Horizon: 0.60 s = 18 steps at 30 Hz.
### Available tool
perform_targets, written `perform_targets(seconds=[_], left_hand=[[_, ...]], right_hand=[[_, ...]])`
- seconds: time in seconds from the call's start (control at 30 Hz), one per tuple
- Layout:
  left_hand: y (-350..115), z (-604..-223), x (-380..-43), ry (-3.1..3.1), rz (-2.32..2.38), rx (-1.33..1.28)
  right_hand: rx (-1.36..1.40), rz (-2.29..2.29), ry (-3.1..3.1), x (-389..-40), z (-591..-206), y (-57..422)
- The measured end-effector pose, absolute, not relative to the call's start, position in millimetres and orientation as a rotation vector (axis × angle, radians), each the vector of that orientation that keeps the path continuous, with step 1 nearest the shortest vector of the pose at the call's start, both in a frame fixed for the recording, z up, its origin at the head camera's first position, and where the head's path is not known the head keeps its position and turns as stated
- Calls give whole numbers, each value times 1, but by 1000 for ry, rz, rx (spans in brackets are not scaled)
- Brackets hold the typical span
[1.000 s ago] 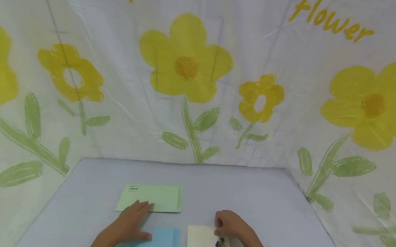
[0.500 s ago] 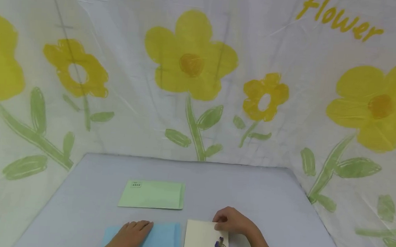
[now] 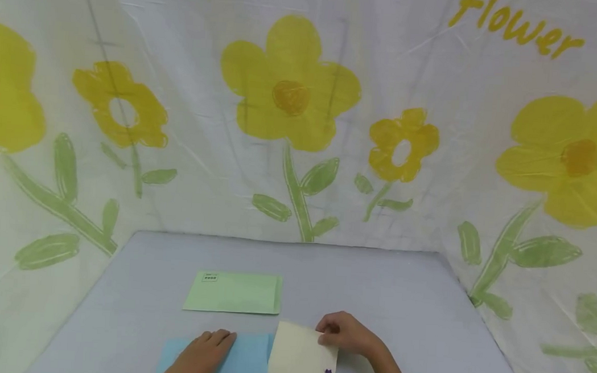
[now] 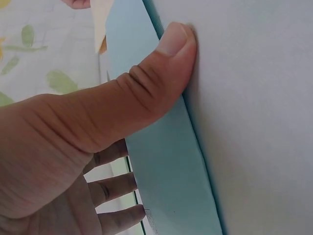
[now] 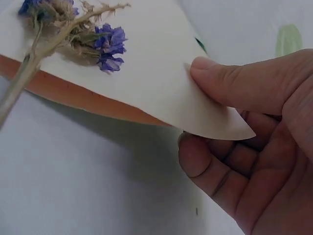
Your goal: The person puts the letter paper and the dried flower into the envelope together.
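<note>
Left hand (image 3: 200, 356): spans blue envelope (image 3: 250, 359), thumb and fingers at opposite edges.
Right hand (image 3: 347, 333): pinches cream card (image 3: 299, 355) between thumb and fingers.
Card position: we see it overlapping the envelope's right end.

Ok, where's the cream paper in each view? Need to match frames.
Head: cream paper at the bottom, near centre, right of the blue paper.
Left wrist: only a bit, at the top edge, left of centre.
Right wrist: large, upper left to centre, sprig across it.
Shared landmark: right hand, in all three, just partly at the left-wrist view's top edge.
</note>
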State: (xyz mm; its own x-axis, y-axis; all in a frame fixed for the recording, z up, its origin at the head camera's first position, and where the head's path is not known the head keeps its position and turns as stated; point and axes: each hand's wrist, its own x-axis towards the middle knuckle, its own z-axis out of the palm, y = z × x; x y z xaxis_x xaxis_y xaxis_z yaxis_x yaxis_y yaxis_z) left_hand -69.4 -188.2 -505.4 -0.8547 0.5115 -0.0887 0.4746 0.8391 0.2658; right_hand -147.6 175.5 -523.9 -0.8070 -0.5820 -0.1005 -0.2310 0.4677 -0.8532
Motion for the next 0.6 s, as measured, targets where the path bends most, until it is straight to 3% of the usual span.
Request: perform_targets(seconds=[0.6], left_hand=[[-189,-512,-71,2880,330,817]], right_hand=[[-730,-1260,2261,-146,-531,159]])
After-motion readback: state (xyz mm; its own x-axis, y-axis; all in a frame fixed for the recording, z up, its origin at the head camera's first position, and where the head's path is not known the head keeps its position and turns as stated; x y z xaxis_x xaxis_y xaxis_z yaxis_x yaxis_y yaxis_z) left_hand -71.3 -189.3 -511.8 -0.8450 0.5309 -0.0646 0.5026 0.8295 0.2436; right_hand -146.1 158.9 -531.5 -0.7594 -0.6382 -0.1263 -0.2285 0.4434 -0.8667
